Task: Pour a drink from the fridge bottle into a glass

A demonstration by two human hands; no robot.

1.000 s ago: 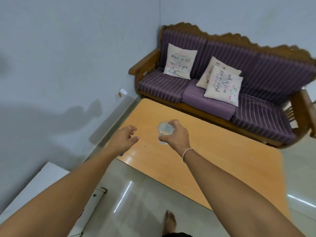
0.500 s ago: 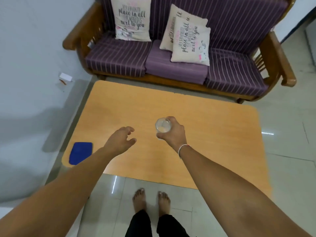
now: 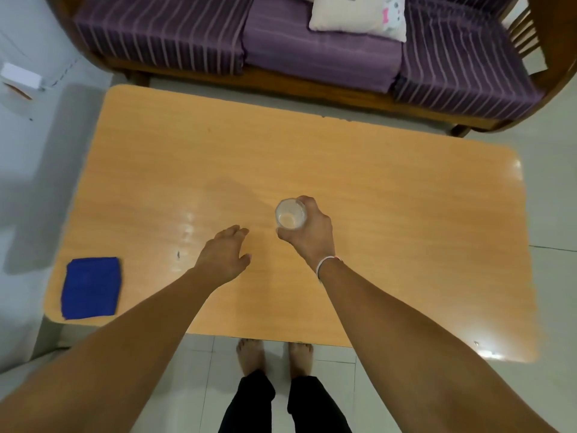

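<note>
The right hand [image 3: 307,234] now holds the glass [image 3: 291,214] low over the surface [image 3: 390,195], grip closed round it. The left hand [image 3: 225,255], beside the glass, hangs open and empty. Drink looks poured.

The bench [image 3: 312,157] is smooth, glossy pale wood laminate. The glass [image 3: 290,214] is clear. At lower left lies a matt blue cloth [image 3: 91,287]. The sofa [image 3: 312,57] has striped purple fabric cushions on a polished wood frame; the floor [image 3: 555,214] is glossy tile.
</note>
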